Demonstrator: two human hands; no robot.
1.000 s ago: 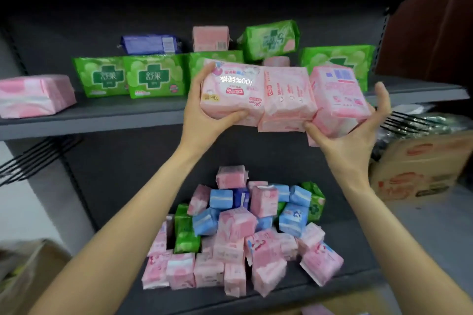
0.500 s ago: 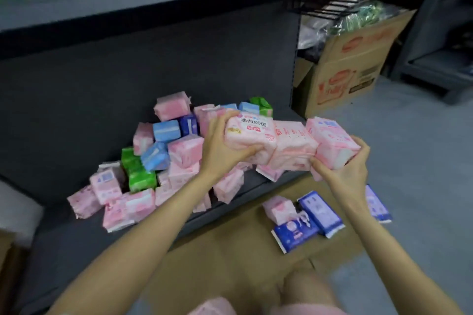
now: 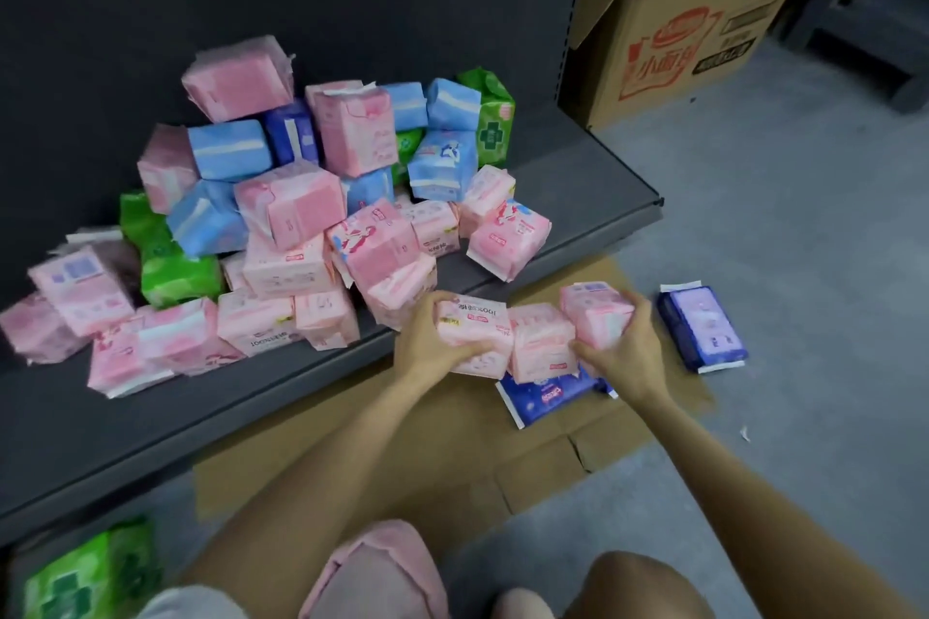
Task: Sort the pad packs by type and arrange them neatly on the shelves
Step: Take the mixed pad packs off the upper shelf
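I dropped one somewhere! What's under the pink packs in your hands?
A dark blue pack lies on flattened cardboard beneath the pink packs. Its upper part is covered; more could hide there.

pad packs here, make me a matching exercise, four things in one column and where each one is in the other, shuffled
Things
1. row of three pink packs
2. mixed pile of packs
3. dark blue pack lying alone
4. cardboard box

Places
A. standing on the floor to the right of the shelf
B. heaped on the bottom shelf
C. squeezed between the left hand and the right hand
D. flat on the floor, right of the hands

Pairs: 1-C, 2-B, 3-D, 4-A
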